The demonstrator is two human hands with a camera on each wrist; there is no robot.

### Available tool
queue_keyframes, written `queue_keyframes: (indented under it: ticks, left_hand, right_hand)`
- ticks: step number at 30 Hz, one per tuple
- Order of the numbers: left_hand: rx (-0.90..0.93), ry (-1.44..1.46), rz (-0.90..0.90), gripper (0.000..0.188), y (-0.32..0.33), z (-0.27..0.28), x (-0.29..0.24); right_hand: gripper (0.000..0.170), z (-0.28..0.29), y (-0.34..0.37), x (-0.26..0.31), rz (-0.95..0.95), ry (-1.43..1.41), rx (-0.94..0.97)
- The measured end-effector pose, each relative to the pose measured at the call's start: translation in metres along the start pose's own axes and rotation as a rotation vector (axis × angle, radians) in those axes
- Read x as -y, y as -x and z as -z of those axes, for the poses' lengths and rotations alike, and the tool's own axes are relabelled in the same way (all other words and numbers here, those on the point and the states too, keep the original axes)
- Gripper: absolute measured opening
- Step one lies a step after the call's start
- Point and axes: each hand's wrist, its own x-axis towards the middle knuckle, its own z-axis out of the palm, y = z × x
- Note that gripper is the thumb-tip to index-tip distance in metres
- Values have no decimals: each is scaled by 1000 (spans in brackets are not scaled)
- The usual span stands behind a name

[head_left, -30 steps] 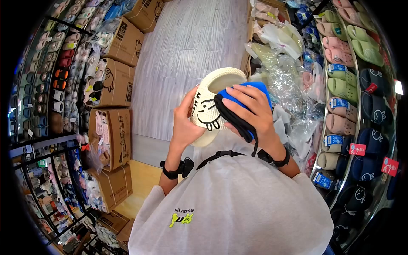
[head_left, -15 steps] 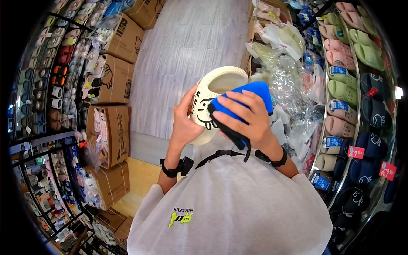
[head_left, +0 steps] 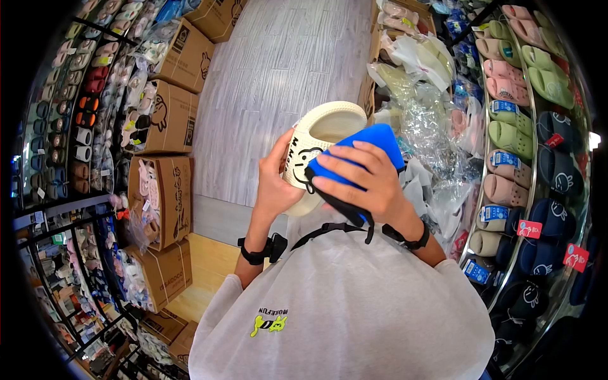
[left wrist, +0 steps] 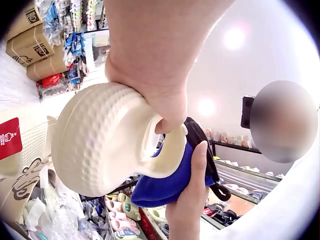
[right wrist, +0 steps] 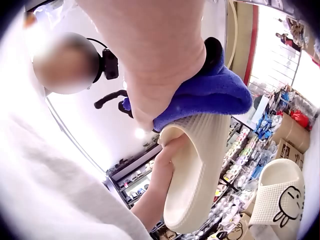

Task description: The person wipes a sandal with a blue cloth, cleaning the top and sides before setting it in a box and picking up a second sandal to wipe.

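Note:
A cream slide slipper (head_left: 329,120) with black lettering and a rabbit face on its strap is held up in front of the body. My left hand (head_left: 277,177) grips it at the strap's left side, with the thumb (left wrist: 172,117) reaching into the foot opening in the left wrist view. My right hand (head_left: 367,180) holds a fuzzy blue cleaning cloth (head_left: 380,139) with black edging and a black loop against the strap. Its fingers lie across the cloth, which covers much of the rabbit face. In the right wrist view the cloth (right wrist: 215,95) touches the slipper's strap.
Cardboard boxes (head_left: 171,114) with bagged footwear line the aisle's left side. Clear plastic bags (head_left: 418,101) lie piled on the right, beside a shelf of slippers (head_left: 506,136). Another cream slide (right wrist: 277,200) shows in the right wrist view. Grey wood-look floor (head_left: 285,57) lies ahead.
My right hand has moved left with the blue cloth, over the rabbit face that showed fully a second ago. The slipper and my left hand stay nearly in place.

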Motion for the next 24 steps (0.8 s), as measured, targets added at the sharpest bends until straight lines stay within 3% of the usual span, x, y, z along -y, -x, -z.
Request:
queue_keyframes:
  ticks: [5,9,15,21,24]
  left_hand:
    - [0,-1,-23,79,-2,-2,-3]
    - [8,12,-5,77,-4,-4,-2]
    - [-1,2,-13,75,-2,-5,2]
    - [9,15,-15,75,-3,-5,4]
    - [-11,6,10,77,-3,-8,1]
  right_hand:
    - [42,3,-1,-3,-96,2,-70]
    - [43,2,2,4,-7,28,-4]
    - [43,9,0,-5,-73,-23,1]
    - [40,4,7,1,43,6,48]
    - [44,10,1,-2,-93,-14,-1]
